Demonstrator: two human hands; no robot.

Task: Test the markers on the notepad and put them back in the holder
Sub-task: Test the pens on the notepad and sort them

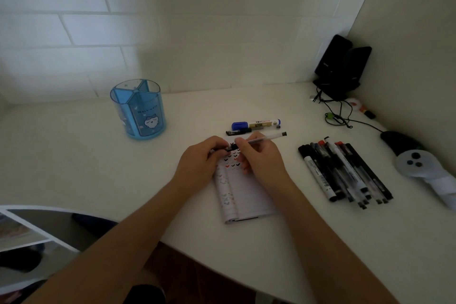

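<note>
Head view, contents listed in order.

1. White desk surface [98, 168], meeting a white brick-pattern wall along its far edge.
2. Blue translucent plastic holder [138, 108], round, divided into compartments, with a cartoon cat on its side. It is standing upright near the far edge, left of centre, well apart from both hands.
3. White lined notepad [243, 195], lying at the middle of the surface and reaching toward the near edge. Small black and red tick marks are showing on its far half.
4. Clear-barrelled pen [266, 138] with a black rear plug, being held over the notepad's far end, its rear pointing toward the right edge.
5. Left hand [199, 160]: its fingertips are pinching the pen's black front end. Whether the cap is seated cannot be told.
6. Right hand [259, 158]: its fingers are curling round the pen's barrel.
7. Blue-capped white marker [255, 124], lying just beyond the hands, with a slim black pen [238, 132] lying just beside it on the near side.
8. Row of black and red-tipped markers and pens [345, 170], lying side by side near the right edge.
9. Pair of black speakers [343, 66], standing in the far right corner, with black cables [338, 111] trailing in front of them.
10. White handheld controller [419, 163] with dark buttons, lying at the right edge.
</note>
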